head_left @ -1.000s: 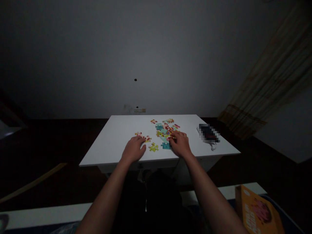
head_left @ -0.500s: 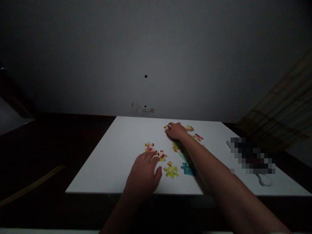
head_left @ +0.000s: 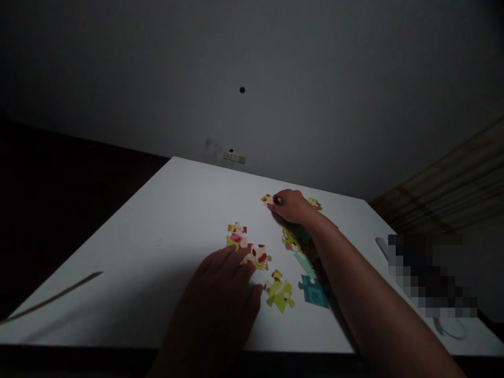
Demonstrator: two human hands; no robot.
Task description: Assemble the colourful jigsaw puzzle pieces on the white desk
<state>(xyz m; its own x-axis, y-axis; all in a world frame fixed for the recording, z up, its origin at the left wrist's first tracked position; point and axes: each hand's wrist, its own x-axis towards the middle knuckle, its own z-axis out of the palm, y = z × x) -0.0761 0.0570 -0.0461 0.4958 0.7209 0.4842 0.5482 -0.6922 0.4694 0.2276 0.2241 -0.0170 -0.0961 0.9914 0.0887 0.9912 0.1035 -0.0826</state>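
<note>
My left hand [head_left: 216, 294] lies over the near-middle of the white table, palm down with its fingers stretched out. Its fingertips touch two jigsaw puzzle pieces, one with a pink snout [head_left: 237, 234] and one with red spots [head_left: 259, 255]. Farther back, my right hand [head_left: 293, 206] pinches a yellow-and-pink puzzle piece [head_left: 266, 200] at its right edge. A lime-green piece [head_left: 280, 295] is near my left thumb. A teal piece [head_left: 314, 290] and a yellow-green piece [head_left: 290, 240] lie beside my right forearm, which partly hides other pieces.
Behind the right hand is another puzzle piece [head_left: 315, 203]. A pixelated dark object [head_left: 429, 278] and a pale loop [head_left: 451, 328] are at the table's right side. A thin yellowish strip [head_left: 55, 297] shows at left. The wall [head_left: 252, 115] stands behind the table [head_left: 157, 210].
The view has dipped and tilted, so the table looks larger. My right hand stays at its piece, and my left hand still rests on the two pieces.
</note>
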